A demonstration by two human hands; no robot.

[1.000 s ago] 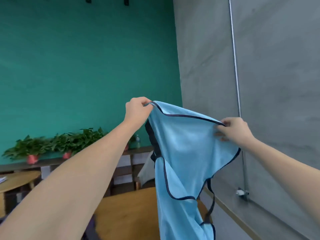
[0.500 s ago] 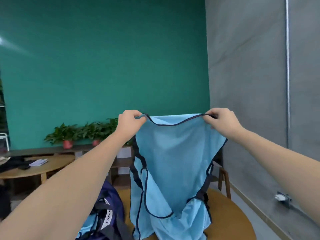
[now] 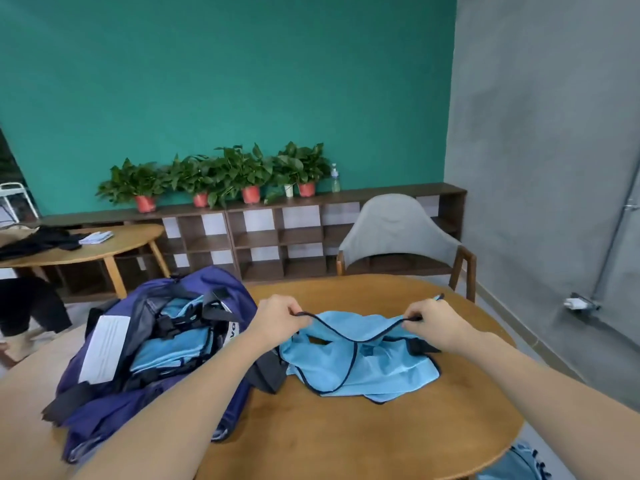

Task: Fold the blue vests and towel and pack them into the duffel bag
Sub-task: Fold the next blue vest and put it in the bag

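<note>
**Fingers of both hands pinch the vest's dark trim over the counter**

Fingers (image 3: 300, 317) of your left hand (image 3: 277, 318) are curled tight on the dark-piped edge of the blue vest (image 3: 360, 362), and those of your right hand (image 3: 431, 323) pinch the same edge further along, so the trim sags in a shallow arc between your two grips. Both hands are clamped on the cloth, neither one loose. Below that raised edge the rest of the vest lies rumpled on the round wooden counter (image 3: 346, 438), spread toward its right side, with its dark piping looping across the fabric.

Just to the left of the vest, touching it at a dark strap, sits the purple duffel bag (image 3: 114, 393). Its top gapes wide, and more light-blue fabric (image 3: 166, 351) lies inside among black straps. A white panel shows on its near side. Your left forearm crosses over the bag's right end.

At the lower right edge, below the counter, another bit of light-blue cloth (image 3: 512, 465) shows; you cannot tell what it is.

Beyond the counter stands a grey chair (image 3: 394, 230) with wooden legs. Behind it a low dark shelf unit (image 3: 263, 237) runs along the teal wall, carrying potted plants (image 3: 221, 174) in red pots and a clear bottle (image 3: 335, 178). Off to the left is a second wooden table (image 3: 104, 247) with dark clothing and papers on it.
</note>
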